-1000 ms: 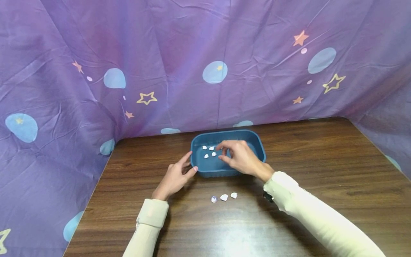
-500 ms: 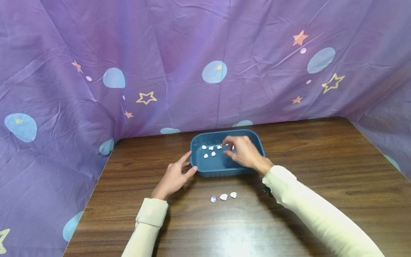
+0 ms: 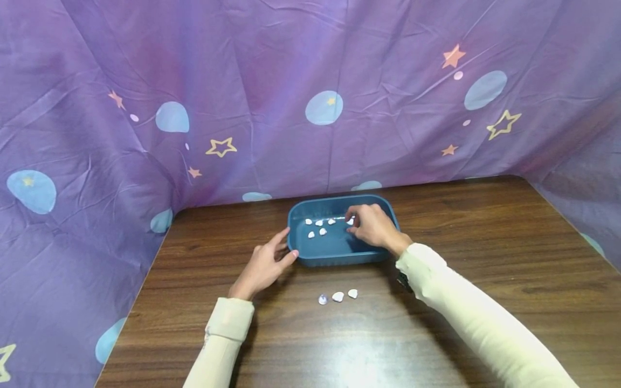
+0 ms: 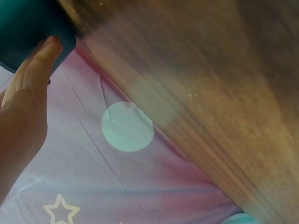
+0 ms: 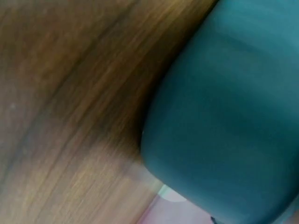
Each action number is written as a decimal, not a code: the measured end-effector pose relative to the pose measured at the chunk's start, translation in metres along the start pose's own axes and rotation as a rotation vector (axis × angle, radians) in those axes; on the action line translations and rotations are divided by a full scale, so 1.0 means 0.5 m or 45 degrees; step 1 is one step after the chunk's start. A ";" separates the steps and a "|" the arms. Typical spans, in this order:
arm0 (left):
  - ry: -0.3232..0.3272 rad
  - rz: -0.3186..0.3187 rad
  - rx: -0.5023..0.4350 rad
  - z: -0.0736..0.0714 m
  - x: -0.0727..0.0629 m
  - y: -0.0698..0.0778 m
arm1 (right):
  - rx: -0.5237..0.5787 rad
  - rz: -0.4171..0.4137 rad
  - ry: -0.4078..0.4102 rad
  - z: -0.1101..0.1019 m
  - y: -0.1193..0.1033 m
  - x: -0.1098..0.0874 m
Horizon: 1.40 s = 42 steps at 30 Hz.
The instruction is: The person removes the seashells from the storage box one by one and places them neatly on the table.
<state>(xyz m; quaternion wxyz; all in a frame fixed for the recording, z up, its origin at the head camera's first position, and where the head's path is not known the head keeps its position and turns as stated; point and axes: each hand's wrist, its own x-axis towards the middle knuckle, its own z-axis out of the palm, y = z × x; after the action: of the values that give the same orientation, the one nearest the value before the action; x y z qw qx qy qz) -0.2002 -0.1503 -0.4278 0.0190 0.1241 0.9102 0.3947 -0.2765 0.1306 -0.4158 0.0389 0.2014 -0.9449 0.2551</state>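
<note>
A blue rectangular box (image 3: 335, 256) stands near the table's back edge. My left hand (image 3: 259, 269) is at its left end, fingers and thumb spread against the rim; in the left wrist view the fingers (image 4: 39, 65) lie along the box wall (image 4: 65, 44). My right hand (image 3: 373, 223) reaches into the right half of the box. Its curved index finger and thumb stand apart around a small white shell-like piece (image 3: 350, 221). Several similar white pieces (image 3: 323, 231) lie in the box's left half. The right wrist view shows mostly the box's outside (image 5: 224, 116).
Three small pieces lie in a row on the brown wooden table (image 3: 194, 280) before the box: a purplish one (image 3: 323, 299) and two white ones, the middle (image 3: 338, 296) and the right (image 3: 352, 293). A purple patterned cloth (image 3: 271, 97) hangs behind.
My right hand has shifted right inside the box, away from the left group, where one more white piece now shows in the upper row. The left hand stays at the rim.
</note>
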 end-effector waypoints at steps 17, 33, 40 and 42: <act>-0.003 0.001 -0.007 0.001 0.000 -0.003 | -0.166 0.150 -0.185 -0.007 0.016 0.015; 0.007 0.007 -0.029 0.000 0.003 -0.002 | -0.195 0.245 -0.252 0.004 0.017 0.043; 0.010 0.016 -0.013 0.000 0.004 -0.004 | -0.188 0.296 -0.292 0.010 0.019 0.051; 0.016 0.024 -0.014 0.000 0.004 -0.005 | -0.185 0.298 -0.292 0.011 0.018 0.054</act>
<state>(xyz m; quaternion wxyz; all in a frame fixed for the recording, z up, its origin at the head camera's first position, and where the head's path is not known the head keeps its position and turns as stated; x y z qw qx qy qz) -0.2028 -0.1513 -0.4296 0.0103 0.1301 0.9069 0.4006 -0.3045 0.1254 -0.4200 -0.0847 0.1147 -0.9761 0.1642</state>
